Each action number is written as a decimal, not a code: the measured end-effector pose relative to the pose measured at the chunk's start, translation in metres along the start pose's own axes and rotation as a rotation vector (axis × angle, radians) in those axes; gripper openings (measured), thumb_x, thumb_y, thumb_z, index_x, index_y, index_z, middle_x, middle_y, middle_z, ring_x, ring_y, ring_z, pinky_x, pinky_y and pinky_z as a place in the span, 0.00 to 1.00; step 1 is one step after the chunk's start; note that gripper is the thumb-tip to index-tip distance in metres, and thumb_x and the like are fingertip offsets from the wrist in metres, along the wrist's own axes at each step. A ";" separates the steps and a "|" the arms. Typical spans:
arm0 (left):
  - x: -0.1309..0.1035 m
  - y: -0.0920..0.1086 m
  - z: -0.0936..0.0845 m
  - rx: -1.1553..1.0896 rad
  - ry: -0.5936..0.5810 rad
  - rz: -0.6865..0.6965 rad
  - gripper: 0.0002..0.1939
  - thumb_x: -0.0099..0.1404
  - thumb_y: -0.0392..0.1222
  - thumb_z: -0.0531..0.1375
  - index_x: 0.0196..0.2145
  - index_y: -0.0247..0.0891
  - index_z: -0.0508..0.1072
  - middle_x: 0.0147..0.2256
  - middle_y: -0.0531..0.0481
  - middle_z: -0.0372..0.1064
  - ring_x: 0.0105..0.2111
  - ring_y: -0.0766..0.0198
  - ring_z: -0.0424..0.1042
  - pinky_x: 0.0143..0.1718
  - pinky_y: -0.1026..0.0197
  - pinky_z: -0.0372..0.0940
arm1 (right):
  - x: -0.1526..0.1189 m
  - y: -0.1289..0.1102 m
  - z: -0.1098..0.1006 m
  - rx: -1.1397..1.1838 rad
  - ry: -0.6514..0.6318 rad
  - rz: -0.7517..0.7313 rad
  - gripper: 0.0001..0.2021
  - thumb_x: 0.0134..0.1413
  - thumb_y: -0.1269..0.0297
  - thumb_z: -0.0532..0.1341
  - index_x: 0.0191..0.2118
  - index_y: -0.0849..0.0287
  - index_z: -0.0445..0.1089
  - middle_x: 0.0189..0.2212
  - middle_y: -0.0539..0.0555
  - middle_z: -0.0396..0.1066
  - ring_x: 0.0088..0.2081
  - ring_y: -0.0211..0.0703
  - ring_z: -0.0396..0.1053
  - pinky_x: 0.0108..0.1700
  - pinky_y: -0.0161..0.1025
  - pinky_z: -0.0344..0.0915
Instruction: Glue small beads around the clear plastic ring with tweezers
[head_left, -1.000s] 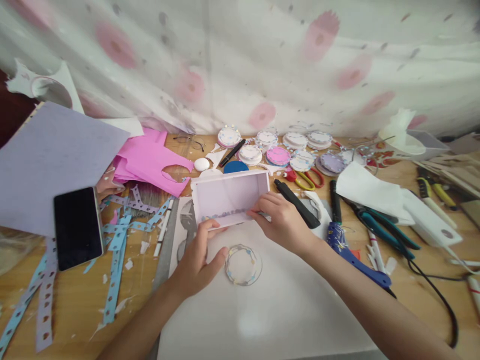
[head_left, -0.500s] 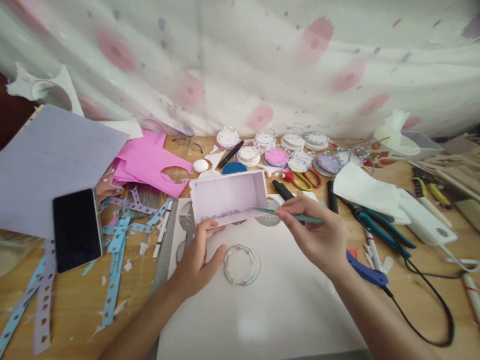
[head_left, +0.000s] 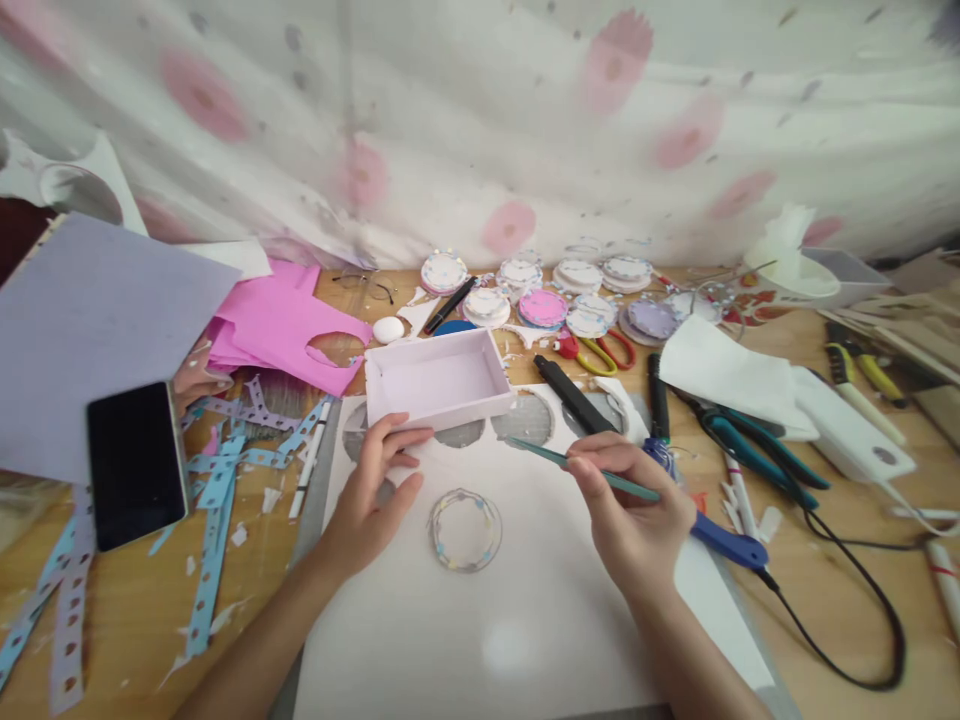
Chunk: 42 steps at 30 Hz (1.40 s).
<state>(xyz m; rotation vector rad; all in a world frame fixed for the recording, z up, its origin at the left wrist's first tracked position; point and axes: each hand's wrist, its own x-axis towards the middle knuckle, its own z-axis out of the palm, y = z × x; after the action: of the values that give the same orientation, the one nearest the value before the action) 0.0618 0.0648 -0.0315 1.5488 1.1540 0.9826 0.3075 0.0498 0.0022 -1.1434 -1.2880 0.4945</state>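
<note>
My right hand [head_left: 637, 510] pinches teal tweezers [head_left: 547, 453], whose tip points left over the white sheet, just in front of the box. Whether the tip carries anything is too small to see. The open pale lilac box [head_left: 442, 402] lies flat at the back of the sheet; its front wall hides part of the inside. Against that front wall rest the fingertips of my left hand [head_left: 379, 490], thumb spread and fingers apart. Below the box, a wire ring with small coloured pieces [head_left: 465, 530] lies on the white sheet [head_left: 450, 650].
Decorated round discs [head_left: 541, 308] stand in rows at the back. On the right are scissors [head_left: 598, 357], teal pliers [head_left: 750, 455] and a blue-handled corded tool [head_left: 727, 540]. A phone [head_left: 139, 465], pink cut sheets [head_left: 270, 320] and punched strips [head_left: 214, 560] lie left.
The box has gone from tilted towards me to lying flat. The tweezers have come out of it, down to the front. My left hand has loosened from its edge.
</note>
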 end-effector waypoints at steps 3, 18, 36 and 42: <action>-0.002 0.005 -0.003 0.020 -0.004 0.048 0.29 0.70 0.41 0.52 0.64 0.44 0.46 0.59 0.38 0.61 0.60 0.52 0.60 0.57 0.46 0.58 | 0.001 0.001 0.000 0.044 -0.021 0.033 0.06 0.54 0.73 0.65 0.28 0.57 0.71 0.27 0.51 0.72 0.28 0.39 0.69 0.25 0.34 0.62; 0.016 0.050 -0.009 0.398 -0.032 -0.032 0.09 0.65 0.46 0.59 0.37 0.43 0.77 0.34 0.50 0.78 0.34 0.60 0.76 0.36 0.61 0.71 | 0.002 -0.001 0.003 0.112 -0.019 0.069 0.06 0.55 0.71 0.64 0.27 0.57 0.70 0.25 0.52 0.72 0.28 0.41 0.69 0.28 0.37 0.65; 0.009 0.030 0.019 -0.135 0.174 -0.213 0.19 0.66 0.40 0.54 0.55 0.40 0.66 0.58 0.43 0.65 0.60 0.53 0.64 0.63 0.47 0.58 | -0.003 0.022 0.013 -0.324 -0.258 -0.126 0.08 0.59 0.72 0.59 0.29 0.56 0.66 0.24 0.52 0.69 0.28 0.42 0.67 0.30 0.39 0.65; -0.010 0.032 0.011 -0.017 0.144 -0.073 0.24 0.67 0.38 0.54 0.59 0.42 0.60 0.62 0.44 0.58 0.64 0.52 0.56 0.66 0.46 0.51 | -0.003 0.022 0.014 -0.328 -0.244 -0.096 0.08 0.59 0.70 0.60 0.28 0.56 0.66 0.24 0.52 0.69 0.27 0.41 0.66 0.30 0.39 0.65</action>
<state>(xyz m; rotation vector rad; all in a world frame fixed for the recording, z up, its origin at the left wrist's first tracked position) 0.0767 0.0492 -0.0042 1.4308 1.2902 1.0662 0.3002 0.0613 -0.0197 -1.3124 -1.6729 0.3668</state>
